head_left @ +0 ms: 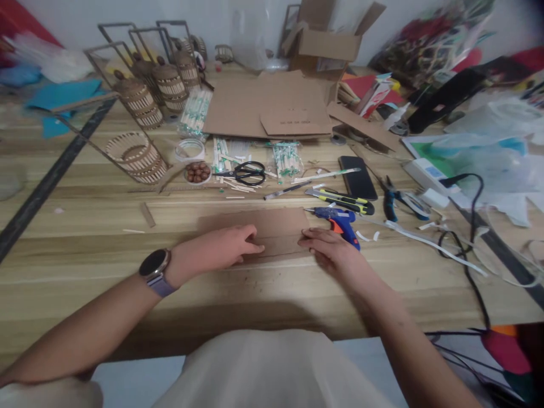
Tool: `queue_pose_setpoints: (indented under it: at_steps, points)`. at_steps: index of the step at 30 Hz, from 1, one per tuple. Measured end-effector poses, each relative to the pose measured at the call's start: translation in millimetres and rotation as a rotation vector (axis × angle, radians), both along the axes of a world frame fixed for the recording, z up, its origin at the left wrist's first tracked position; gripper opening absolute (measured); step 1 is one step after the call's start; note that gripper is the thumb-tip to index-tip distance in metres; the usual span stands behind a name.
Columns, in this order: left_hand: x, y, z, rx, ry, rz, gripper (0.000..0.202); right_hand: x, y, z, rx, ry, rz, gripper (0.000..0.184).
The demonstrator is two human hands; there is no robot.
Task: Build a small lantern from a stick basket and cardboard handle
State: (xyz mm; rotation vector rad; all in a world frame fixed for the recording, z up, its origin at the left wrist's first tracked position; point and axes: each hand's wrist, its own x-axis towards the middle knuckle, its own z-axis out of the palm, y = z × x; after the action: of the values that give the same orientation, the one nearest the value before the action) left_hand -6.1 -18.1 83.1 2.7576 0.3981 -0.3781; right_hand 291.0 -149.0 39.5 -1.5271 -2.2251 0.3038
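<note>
A flat piece of brown cardboard [276,221] with lines across it lies on the table in front of me. My left hand [229,246] rests over its left part, thumb and forefinger apart, the other fingers tucked partly out of sight. At the right end of the cardboard, the fingers of my right hand [329,246] are pressed together on its edge. Just beyond that hand lies a blue glue gun [346,224] with an orange trigger, its nozzle near the cardboard's upper right corner.
Behind the cardboard lie a utility knife [340,199], black scissors [249,173], a phone [358,178] and a bowl of brown beads [198,173]. Pliers [390,201] and cables are at right. Stick-built lanterns [140,102] stand back left; larger cardboard sheets [267,102] lie behind.
</note>
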Motion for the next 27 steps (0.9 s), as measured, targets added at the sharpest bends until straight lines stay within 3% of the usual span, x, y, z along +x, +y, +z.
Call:
queue_pose_setpoints:
  at_steps: [5, 18, 27]
  points:
    - [-9.7, 2.1, 9.3, 0.031, 0.066, 0.0, 0.057, 2.6, 1.8, -1.0, 0.006, -0.006, 0.018, 0.046]
    - [-7.1, -3.4, 12.7, 0.047, 0.078, 0.002, 0.056, -0.6, 1.4, 1.5, 0.004, -0.016, 0.005, 0.05]
    - [-9.9, -3.1, 4.9, 0.017, 0.032, 0.035, 0.059, -1.9, 1.6, 4.9, -0.029, 0.014, 0.001, 0.051]
